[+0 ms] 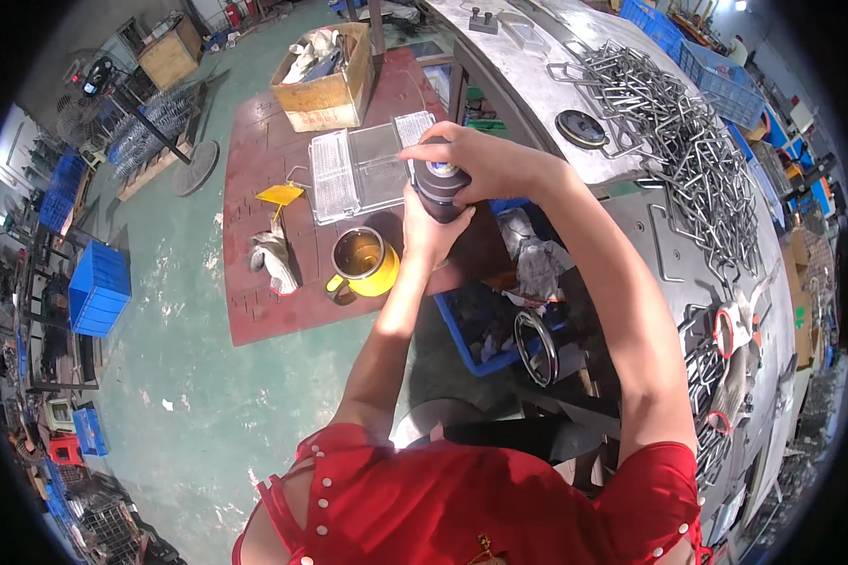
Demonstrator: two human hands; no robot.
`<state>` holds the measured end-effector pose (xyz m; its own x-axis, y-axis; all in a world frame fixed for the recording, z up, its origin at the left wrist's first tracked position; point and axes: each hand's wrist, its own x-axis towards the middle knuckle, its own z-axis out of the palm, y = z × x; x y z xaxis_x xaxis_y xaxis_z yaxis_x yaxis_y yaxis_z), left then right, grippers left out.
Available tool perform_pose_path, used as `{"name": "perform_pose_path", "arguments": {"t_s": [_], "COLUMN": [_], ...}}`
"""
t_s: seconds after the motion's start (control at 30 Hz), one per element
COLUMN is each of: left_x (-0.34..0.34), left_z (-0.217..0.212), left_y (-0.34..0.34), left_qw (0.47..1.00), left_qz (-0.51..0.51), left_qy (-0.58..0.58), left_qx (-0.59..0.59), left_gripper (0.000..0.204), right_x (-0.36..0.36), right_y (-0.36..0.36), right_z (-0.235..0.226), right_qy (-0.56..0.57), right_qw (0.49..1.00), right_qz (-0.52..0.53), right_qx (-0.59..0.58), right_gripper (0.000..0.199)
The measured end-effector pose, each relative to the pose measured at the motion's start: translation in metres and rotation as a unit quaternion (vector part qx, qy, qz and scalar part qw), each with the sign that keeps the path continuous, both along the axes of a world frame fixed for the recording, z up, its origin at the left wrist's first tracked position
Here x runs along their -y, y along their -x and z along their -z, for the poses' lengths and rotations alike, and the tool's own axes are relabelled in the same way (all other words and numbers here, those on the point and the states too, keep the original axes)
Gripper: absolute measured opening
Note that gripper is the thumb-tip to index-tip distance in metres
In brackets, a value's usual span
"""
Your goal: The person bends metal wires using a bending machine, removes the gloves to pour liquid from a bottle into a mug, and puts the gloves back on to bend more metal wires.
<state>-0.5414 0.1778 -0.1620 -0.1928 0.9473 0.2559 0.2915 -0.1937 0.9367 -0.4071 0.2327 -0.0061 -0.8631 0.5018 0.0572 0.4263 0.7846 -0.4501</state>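
A dark, bottle-like container (439, 185) stands between my hands above the far edge of the red-brown board. My left hand (428, 232) is wrapped round its lower part from the near side. Around its upper part curl the fingers of my right hand (471, 162), which reaches in from the right. Just left of my left forearm sits a yellow mug (377, 278) with a metal inside and a handle. Beyond it lie wire mesh trays (379, 169), close to the container.
A cardboard box (322, 105) with gloves stands at the board's far side. A yellow tag (280, 194) and a glove (273, 259) lie on the board (254, 315). To the right, a metal bench (622, 215) bears bent rods (697, 141) and a black round lid (581, 129).
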Motion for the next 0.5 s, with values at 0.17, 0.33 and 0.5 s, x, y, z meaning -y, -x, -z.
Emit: {"name": "perform_pose_path", "arguments": {"t_s": [0.17,0.33,0.5], "left_x": [-0.002,-0.004,-0.005], "left_z": [0.006,0.009,0.008], "left_y": [-0.002,-0.001,-0.001], "left_qw": [0.998,0.999,0.999], "left_qz": [0.004,0.003,0.014], "left_qy": [-0.055,-0.036,-0.036], "left_qx": [0.026,0.008,0.034], "left_gripper": [0.098,0.097,0.096], "right_x": [0.015,0.005,-0.008], "right_y": [0.007,-0.002,-0.006], "right_z": [0.016,0.013,0.009], "right_qy": [-0.08,-0.015,0.023], "right_qw": [0.989,0.995,0.997], "right_qz": [0.123,0.066,0.0], "right_qx": [-0.018,-0.077,-0.068], "right_gripper": [0.091,0.09,0.09]}}
